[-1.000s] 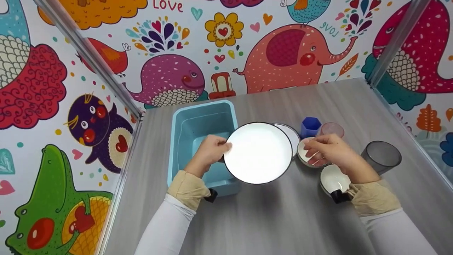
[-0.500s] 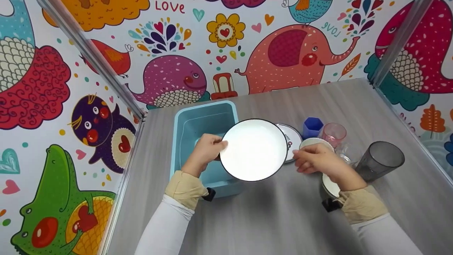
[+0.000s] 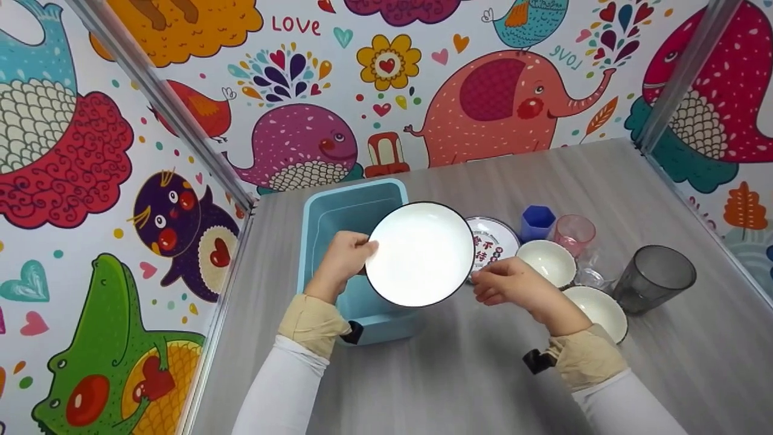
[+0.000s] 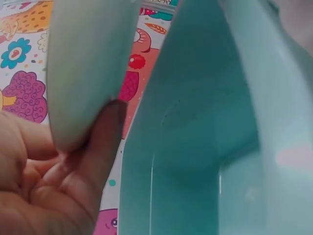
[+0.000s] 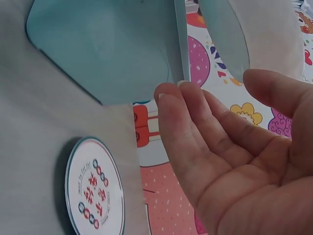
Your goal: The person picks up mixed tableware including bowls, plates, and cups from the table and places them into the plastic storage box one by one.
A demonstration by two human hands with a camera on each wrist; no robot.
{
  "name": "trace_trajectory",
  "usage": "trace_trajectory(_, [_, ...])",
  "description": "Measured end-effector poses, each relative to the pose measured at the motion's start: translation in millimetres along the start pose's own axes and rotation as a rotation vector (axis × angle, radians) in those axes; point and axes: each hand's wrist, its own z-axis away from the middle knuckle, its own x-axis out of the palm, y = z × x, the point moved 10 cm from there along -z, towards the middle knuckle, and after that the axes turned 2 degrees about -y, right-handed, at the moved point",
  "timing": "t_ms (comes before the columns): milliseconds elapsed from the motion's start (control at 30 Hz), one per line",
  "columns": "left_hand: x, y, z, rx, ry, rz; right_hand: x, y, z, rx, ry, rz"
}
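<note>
Table [image 3: 483,374]: 2 plates [image 3: 421,254], 2 bowls [image 3: 547,261], 3 cups [image 3: 655,278]

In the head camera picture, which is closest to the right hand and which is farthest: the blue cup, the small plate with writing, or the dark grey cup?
From the right hand, in the head view:
1. Small plate with writing, just behind the hand, beside the big white plate.
2. Blue cup, farther back and a little to the right.
3. Dark grey cup, far off on the right side of the table.
</note>
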Motion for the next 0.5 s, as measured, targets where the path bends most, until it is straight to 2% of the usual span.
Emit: trace_trajectory(500, [-19.5,0.2,-5.6,-0.018,0.02,-0.114,21.6,-3.9,-5.9,0.016,-0.03,0.01])
